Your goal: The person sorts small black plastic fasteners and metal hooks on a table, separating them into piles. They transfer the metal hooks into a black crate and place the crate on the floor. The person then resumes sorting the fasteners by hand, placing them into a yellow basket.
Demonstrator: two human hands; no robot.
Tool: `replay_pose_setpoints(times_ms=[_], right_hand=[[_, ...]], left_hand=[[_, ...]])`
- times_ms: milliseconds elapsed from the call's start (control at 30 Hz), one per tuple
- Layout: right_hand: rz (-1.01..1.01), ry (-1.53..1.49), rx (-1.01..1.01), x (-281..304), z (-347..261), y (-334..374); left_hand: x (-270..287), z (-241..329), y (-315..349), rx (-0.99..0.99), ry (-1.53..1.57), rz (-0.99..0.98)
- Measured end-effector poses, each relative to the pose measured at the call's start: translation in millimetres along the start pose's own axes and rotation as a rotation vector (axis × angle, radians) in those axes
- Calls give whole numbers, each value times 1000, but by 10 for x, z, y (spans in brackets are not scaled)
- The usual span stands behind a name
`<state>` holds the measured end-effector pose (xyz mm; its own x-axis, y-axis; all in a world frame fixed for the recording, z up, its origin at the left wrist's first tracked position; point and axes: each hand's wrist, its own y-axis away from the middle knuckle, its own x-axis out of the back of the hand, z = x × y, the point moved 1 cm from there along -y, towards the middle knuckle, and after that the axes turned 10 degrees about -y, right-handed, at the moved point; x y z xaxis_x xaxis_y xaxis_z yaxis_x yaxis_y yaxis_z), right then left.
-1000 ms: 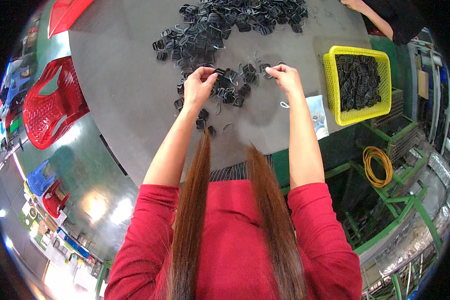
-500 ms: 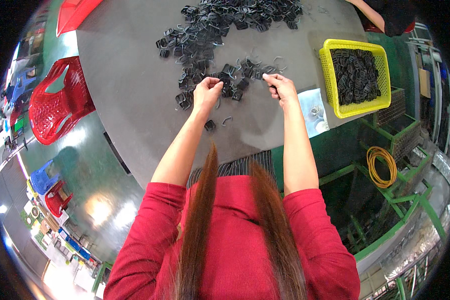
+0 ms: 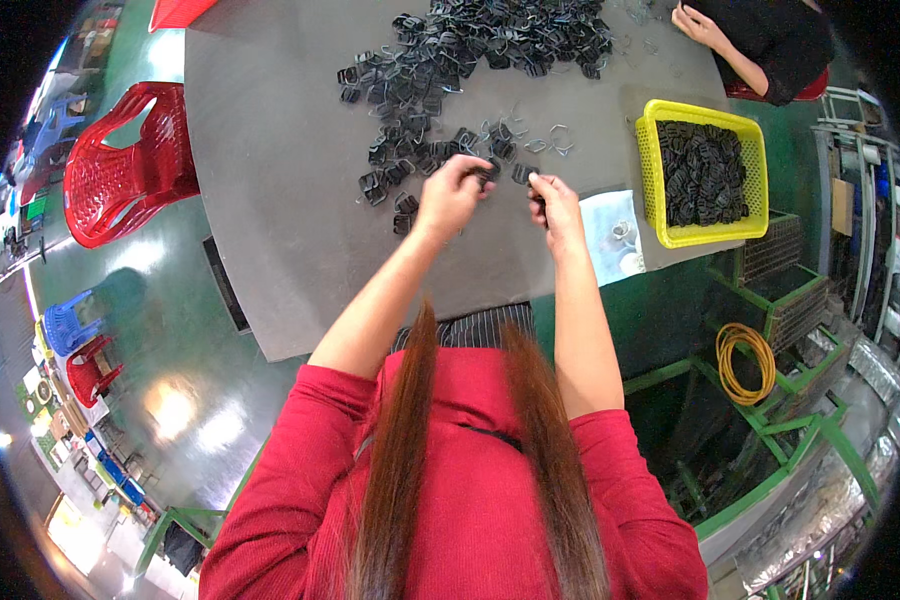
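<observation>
My left hand (image 3: 450, 197) is closed in a pinch, with a small black plastic piece (image 3: 490, 172) at its fingertips. My right hand (image 3: 559, 210) is a short way to the right, fingers curled, holding something dark and mostly hidden under them. Just beyond its thumb shows another black piece (image 3: 523, 174). A loose heap of black plastic pieces (image 3: 440, 60), many with bent metal wire hooks, stretches from the far edge down to my left hand. A few bare wire hooks (image 3: 560, 142) lie beyond my right hand.
A yellow plastic basket (image 3: 654, 180) full of black pieces stands at the table's right, beside a pale blue sheet (image 3: 610, 235) with small things on it. Another person's hand (image 3: 700, 27) is at the far right. Red chair (image 3: 135, 165) on the left; green metal frame (image 3: 805, 300) at right.
My left hand has moved right, closer to my right hand, and a black piece now shows at its fingertips. The whole view has shifted slightly, bringing the other person's hand into sight.
</observation>
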<state>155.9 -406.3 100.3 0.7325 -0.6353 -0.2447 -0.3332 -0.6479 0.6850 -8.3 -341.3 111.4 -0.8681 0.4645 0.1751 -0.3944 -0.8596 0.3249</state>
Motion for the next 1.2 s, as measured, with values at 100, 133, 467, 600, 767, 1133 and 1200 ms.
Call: replay_pose_setpoints(times_ms=[100,133,467,600,767,1133,1200], right_hand=[[-188,-618,-244,211,214,-87],[90,-708,-148,156,243,-72],[139,-584,209,1988,-1634,-499],[843,977,464,1877,-1983,-503],[276,960,697,681,-1093,-670],[-16,648,324,-261,-210,-1211],[-164,326,69,-214,-411,-1174]], left_hand=[[-513,465,190,-197,-377,-54],[-730,444,188,-413,-543,-74],[-1578,1092,-225,-700,-545,-88],[-798,263,-697,-411,-689,280],[-1,-307,-824,86,-1111,294],[548,-208,-1068,416,283,-13],[776,-343,-1006,406,97,-14]])
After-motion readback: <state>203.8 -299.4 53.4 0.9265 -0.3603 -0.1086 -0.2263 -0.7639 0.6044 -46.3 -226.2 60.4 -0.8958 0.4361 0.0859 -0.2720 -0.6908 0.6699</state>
